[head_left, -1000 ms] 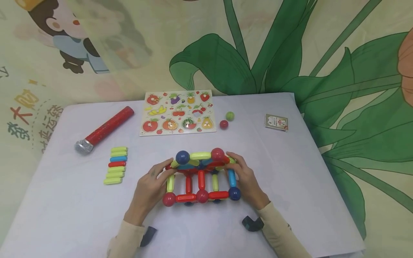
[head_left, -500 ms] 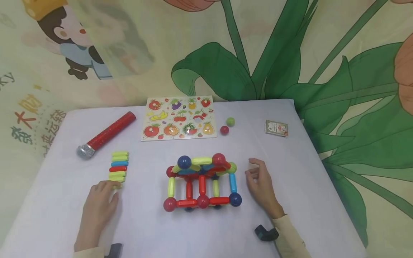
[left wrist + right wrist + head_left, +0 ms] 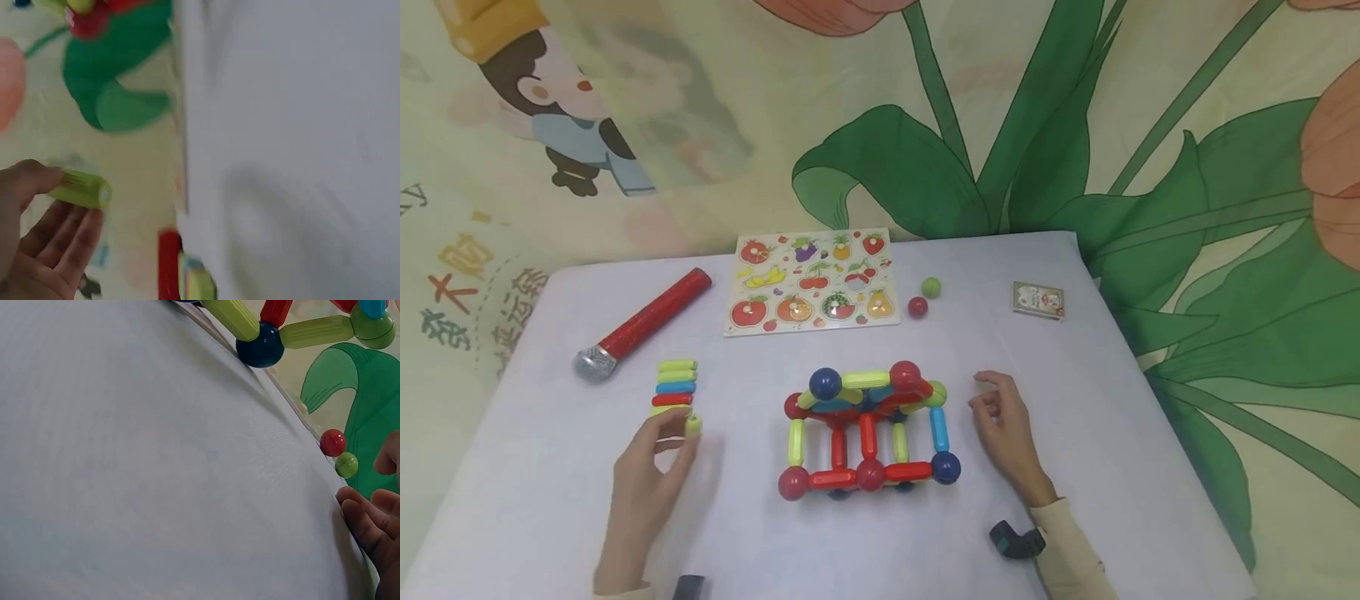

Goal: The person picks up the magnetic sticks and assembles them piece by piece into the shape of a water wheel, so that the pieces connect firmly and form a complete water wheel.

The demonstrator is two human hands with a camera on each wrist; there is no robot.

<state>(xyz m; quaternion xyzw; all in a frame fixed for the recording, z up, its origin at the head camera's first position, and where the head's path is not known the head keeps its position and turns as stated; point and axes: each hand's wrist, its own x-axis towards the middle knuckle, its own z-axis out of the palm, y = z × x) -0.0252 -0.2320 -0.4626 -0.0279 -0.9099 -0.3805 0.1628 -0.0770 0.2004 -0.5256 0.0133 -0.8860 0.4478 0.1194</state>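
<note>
My left hand [image 3: 651, 479] pinches a yellow-green magnetic rod [image 3: 87, 190] between thumb and fingers, lifted off the table beside a column of rods [image 3: 676, 387] in yellow-green, blue and red. In the middle stands a structure of magnetic rods and balls [image 3: 870, 473], with red, blue and green balls joined by coloured rods. Neither hand touches it. To its right my right hand [image 3: 1006, 433] rests on the table with loosely bent fingers and holds nothing. In the right wrist view, part of the structure shows at the top and the fingertips [image 3: 94, 219] of the left hand show in the left wrist view.
Behind the structure lies a fruit puzzle board [image 3: 812, 283]. A red ball [image 3: 918, 307] and a green ball [image 3: 931, 287] sit to its right, with a small card box [image 3: 1038, 300] farther right. A red toy microphone [image 3: 643, 324] lies at the back left.
Both hands have let go of the structure and moved apart. My left hand has reached the rod column and lifted a yellow-green rod from its near end; my right hand stays beside the structure.
</note>
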